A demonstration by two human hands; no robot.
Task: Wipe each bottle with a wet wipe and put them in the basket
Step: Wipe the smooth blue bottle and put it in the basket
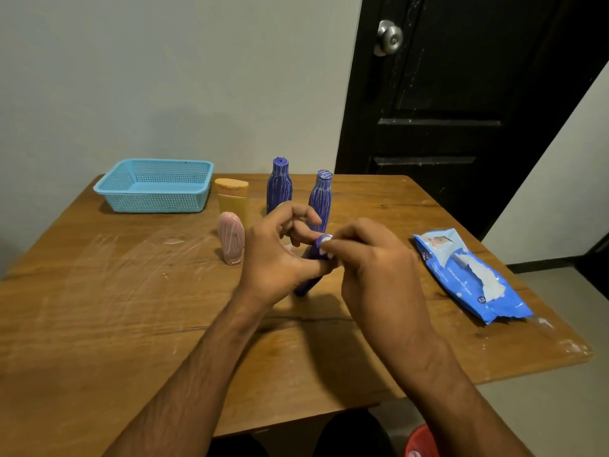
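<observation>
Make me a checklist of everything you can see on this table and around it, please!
Surface: wooden table, with white smears and scuffs.
Job's things: blue basket at the far left, nothing visible inside; two purple bottles, a yellow bottle and a pink bottle standing; a third purple bottle held tilted; white wet wipe at its top; blue wipes pack on the right, open.
Clutter: nothing seen.
Hands: left hand holds the tilted bottle; right hand pinches the wipe against it.
Cables: nothing seen.
Surroundings: grey wall, black door with a metal knob, something red on the floor.
</observation>
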